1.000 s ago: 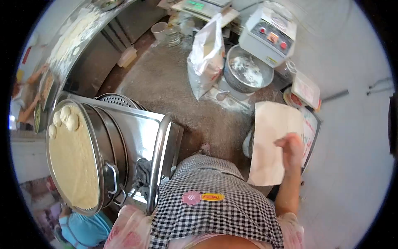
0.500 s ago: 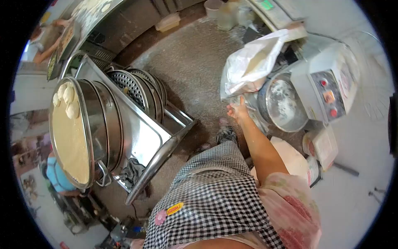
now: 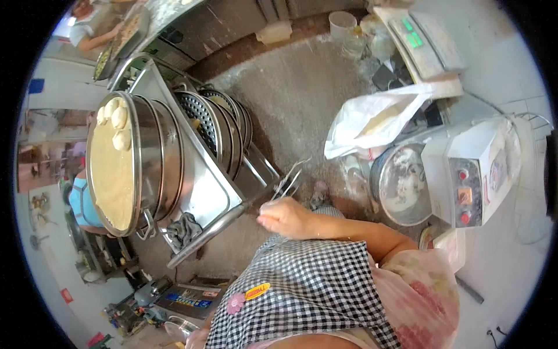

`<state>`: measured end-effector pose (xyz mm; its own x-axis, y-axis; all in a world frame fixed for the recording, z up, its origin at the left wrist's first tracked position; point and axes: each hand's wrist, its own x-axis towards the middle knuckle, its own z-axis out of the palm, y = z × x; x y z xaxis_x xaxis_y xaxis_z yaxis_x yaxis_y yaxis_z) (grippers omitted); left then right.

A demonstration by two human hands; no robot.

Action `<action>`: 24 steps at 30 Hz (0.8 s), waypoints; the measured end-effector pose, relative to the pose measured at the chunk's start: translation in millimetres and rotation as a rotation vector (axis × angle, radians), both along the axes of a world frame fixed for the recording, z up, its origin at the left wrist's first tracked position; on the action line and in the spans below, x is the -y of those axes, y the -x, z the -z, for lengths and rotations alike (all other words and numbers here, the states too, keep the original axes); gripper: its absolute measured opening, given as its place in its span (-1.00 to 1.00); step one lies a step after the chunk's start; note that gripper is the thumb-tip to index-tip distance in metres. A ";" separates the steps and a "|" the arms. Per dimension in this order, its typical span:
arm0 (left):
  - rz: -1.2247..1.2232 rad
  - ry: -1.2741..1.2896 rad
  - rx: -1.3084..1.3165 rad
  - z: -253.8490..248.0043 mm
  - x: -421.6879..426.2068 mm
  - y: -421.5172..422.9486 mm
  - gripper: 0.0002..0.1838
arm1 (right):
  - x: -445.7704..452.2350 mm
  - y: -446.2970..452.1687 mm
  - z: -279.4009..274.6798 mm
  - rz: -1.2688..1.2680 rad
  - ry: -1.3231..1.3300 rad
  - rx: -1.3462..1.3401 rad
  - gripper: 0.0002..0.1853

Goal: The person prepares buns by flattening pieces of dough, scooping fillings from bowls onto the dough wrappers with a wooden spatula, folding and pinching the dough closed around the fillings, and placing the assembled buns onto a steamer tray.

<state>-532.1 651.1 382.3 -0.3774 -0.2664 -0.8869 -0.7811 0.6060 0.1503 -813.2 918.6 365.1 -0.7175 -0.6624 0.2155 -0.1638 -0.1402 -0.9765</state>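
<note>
Here's the steel trolley (image 3: 211, 196), steamer pans aboard; the white sack (image 3: 360, 125) stands well right of it. The right hand (image 3: 285, 218), out by the sack before, has now swung near the trolley, fingers curled narrow; thin pale strands (image 3: 288, 184) show just beyond, grip unclear. Left hand's out of sight.

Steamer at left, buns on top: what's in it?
Steamer shows several pale dough pieces near one edge, on a flat tan layer. What's under that layer and inside the lower tiers is covered.
</note>
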 end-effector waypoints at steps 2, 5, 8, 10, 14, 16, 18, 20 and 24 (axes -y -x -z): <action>0.064 -0.044 -0.106 11.0 -4.8 14.9 -0.76 | 1.2 18.7 -46.9 -0.116 0.038 -0.105 -0.69; 0.118 -0.107 -0.516 6.7 -13.5 77.9 -0.71 | -5.6 49.4 -121.0 -0.164 0.007 -0.137 -0.69; 0.102 -0.123 -1.046 -42.8 -33.6 163.4 -0.39 | -5.2 67.2 -181.1 -0.231 0.067 -0.025 -0.67; -0.035 -0.418 -1.272 -68.9 -43.7 208.8 0.04 | -1.3 69.3 -222.6 -0.309 0.095 0.082 -0.66; 0.121 -0.994 -0.956 -85.2 -83.2 266.7 0.07 | 6.9 68.2 -259.0 -0.166 0.213 -0.021 -0.70; 0.303 -0.915 -0.970 -81.8 -102.2 268.0 -0.36 | -1.8 80.4 -260.3 -0.191 0.422 -0.004 -0.69; 0.387 -0.906 -1.003 -82.2 -106.3 264.0 -0.63 | -13.4 94.1 -251.3 -0.034 0.527 0.034 -0.66; 0.294 -0.905 -1.001 -95.8 -99.9 256.9 -0.73 | -19.6 104.1 -212.5 0.264 0.533 0.106 -0.67; 0.085 -0.997 -0.993 -95.6 -89.1 258.9 -0.82 | 18.1 8.5 -86.6 0.128 0.018 0.765 -0.77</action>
<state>-791.0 740.1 477.9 -0.9312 0.3616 -0.0453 -0.0643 -0.0406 0.9971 -821.6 900.4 451.7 -0.7419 -0.5652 -0.3608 0.5390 -0.1827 -0.8222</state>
